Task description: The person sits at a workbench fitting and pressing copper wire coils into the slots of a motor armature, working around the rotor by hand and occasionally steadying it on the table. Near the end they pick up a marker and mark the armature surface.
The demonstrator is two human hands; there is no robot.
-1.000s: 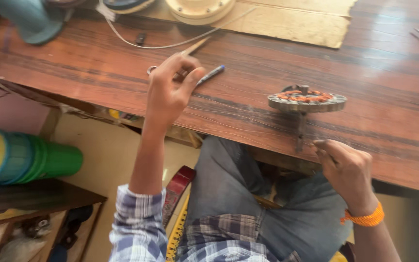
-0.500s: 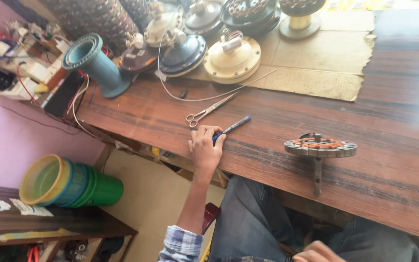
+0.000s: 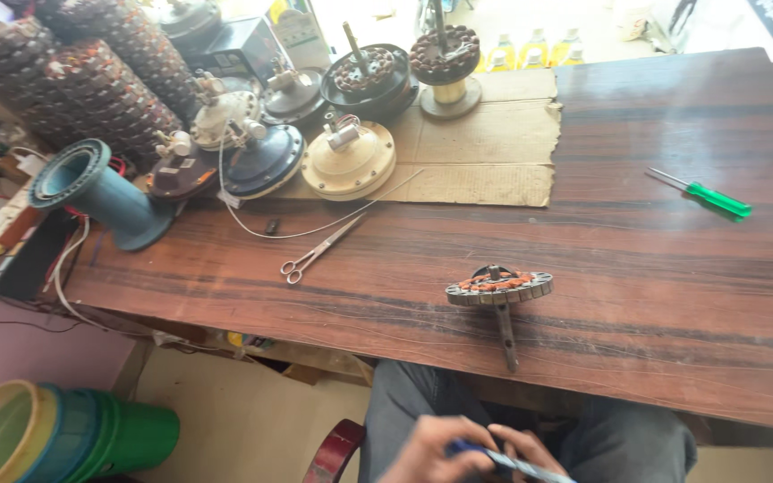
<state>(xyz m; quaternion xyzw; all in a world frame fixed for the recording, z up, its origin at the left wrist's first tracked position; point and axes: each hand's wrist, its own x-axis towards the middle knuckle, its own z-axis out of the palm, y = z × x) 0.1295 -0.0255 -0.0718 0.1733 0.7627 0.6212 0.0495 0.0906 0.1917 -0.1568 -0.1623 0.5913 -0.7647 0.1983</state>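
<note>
Two hands met low over the lap, below the table [image 3: 637, 295] edge. The left hand [image 3: 427, 452] and right hand [image 3: 530, 452] were both curled around one slim pen-like tool [image 3: 503, 461] with a blue end, fingers bent and pinching it between them. Just ahead of the hands, one wound stator [image 3: 498, 286] rested on its shaft. Further ahead to the left lay one pair of scissors [image 3: 319, 250]; well off to the right, one green-handled screwdriver [image 3: 704, 195]. Several fan motor housings sat far beyond.
</note>
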